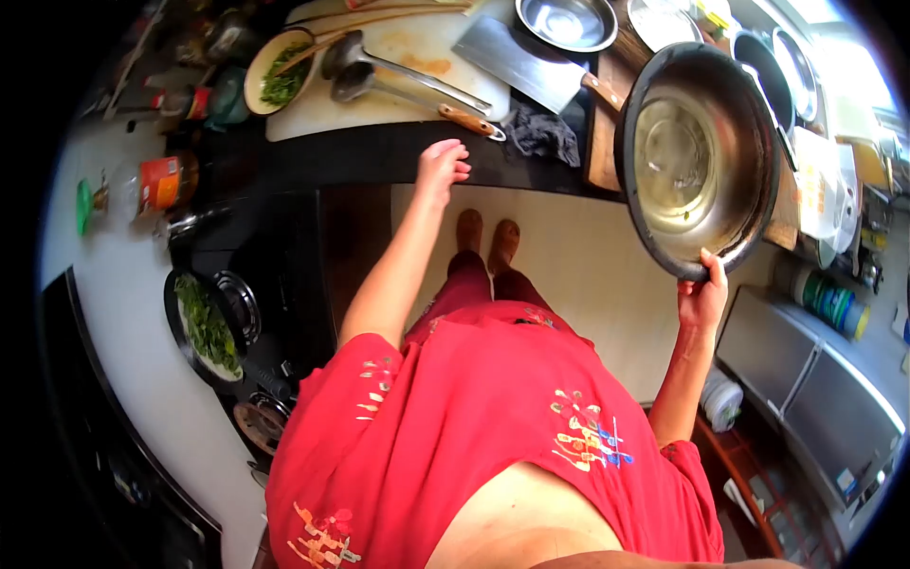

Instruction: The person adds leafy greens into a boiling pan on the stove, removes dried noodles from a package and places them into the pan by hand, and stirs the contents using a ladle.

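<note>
My right hand [701, 296] grips the near rim of a large metal basin [749, 190], thumb over the edge. The basin is tilted towards me at the right end of the counter, with some clear liquid and a small green bit in its bottom. My left hand [443, 169] hovers at the counter's front edge, holding nothing, its fingers loosely bent and slightly apart. Just beyond it lie a ladle with a wooden handle [464, 121], a second metal ladle [417, 78] and a crumpled dark cloth [542, 135].
A cleaver [521, 62] lies beside a white cutting board [408, 38]. A bowl of chopped greens [281, 81] and a steel bowl [567, 21] stand at the back. On the stove at left sits a pan of leafy greens [207, 327]; an orange-labelled jar [161, 185] is nearby.
</note>
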`<action>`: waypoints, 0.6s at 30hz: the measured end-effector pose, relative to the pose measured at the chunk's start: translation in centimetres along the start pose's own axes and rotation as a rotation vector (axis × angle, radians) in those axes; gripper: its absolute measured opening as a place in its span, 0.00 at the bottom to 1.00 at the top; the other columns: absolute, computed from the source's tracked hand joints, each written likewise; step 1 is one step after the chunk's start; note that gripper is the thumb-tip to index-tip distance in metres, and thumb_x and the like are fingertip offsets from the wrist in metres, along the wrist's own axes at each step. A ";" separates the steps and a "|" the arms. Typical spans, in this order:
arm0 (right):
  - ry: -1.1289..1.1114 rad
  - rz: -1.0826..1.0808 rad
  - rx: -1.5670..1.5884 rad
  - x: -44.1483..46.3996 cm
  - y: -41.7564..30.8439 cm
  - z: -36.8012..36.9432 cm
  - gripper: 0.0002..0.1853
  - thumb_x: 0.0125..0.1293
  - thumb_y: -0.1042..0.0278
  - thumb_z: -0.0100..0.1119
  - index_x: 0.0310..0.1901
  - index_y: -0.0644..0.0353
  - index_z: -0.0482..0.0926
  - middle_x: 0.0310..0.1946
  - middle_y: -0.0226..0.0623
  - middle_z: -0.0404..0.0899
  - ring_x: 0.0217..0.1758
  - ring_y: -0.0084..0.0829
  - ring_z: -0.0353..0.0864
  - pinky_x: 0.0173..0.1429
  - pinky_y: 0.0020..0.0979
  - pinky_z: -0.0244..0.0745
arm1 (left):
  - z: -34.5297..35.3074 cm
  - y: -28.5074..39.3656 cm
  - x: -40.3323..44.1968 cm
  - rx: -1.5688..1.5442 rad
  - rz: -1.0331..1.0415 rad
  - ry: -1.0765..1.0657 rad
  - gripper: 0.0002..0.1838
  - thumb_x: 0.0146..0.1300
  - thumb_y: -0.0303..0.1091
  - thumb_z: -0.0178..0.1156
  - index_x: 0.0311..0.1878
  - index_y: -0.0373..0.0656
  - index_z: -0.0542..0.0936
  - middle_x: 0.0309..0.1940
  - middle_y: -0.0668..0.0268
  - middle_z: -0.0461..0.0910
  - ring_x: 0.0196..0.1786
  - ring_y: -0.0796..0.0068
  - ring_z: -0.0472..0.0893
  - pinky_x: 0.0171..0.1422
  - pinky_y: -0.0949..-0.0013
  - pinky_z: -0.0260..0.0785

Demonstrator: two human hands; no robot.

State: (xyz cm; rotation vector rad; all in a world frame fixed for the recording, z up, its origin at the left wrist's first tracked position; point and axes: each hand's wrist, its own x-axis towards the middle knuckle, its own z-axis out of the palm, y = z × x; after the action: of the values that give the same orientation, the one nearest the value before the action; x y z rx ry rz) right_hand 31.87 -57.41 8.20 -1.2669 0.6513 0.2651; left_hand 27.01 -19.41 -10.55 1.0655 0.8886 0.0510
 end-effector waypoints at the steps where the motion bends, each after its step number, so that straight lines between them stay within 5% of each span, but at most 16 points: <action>1: 0.013 0.003 0.031 0.2 -0.1 -0.6 0.06 0.58 0.71 0.53 0.24 0.55 0.70 0.16 0.27 0.71 0.11 0.21 0.64 0.14 0.21 0.56 | -1.0 -0.5 -0.9 0.022 -0.028 -0.030 0.15 0.57 0.32 0.57 0.46 0.36 0.75 0.30 0.63 0.78 0.22 0.79 0.76 0.23 0.78 0.69; 9: 0.133 -0.109 0.152 1.5 -4.2 -6.2 0.08 0.58 0.70 0.56 0.24 0.52 0.69 0.16 0.26 0.71 0.12 0.20 0.66 0.15 0.20 0.58 | -3.3 -2.4 -7.2 0.311 -0.278 -0.179 0.11 0.61 0.34 0.53 0.44 0.40 0.76 0.26 0.70 0.76 0.21 0.85 0.73 0.23 0.80 0.65; 18: 0.209 -0.254 0.107 0.9 -11.0 -19.8 0.07 0.58 0.70 0.56 0.23 0.54 0.71 0.16 0.26 0.70 0.12 0.19 0.65 0.15 0.20 0.58 | 16.8 -2.4 -10.6 0.424 -0.107 -0.511 0.09 0.62 0.32 0.53 0.43 0.39 0.77 0.26 0.70 0.76 0.22 0.86 0.72 0.23 0.83 0.65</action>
State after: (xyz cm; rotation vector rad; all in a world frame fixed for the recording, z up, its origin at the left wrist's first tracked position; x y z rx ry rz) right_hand 32.37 -79.48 13.42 -1.2690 0.6651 -0.1122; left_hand 30.12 -37.66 -2.89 1.3397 0.4946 -0.4991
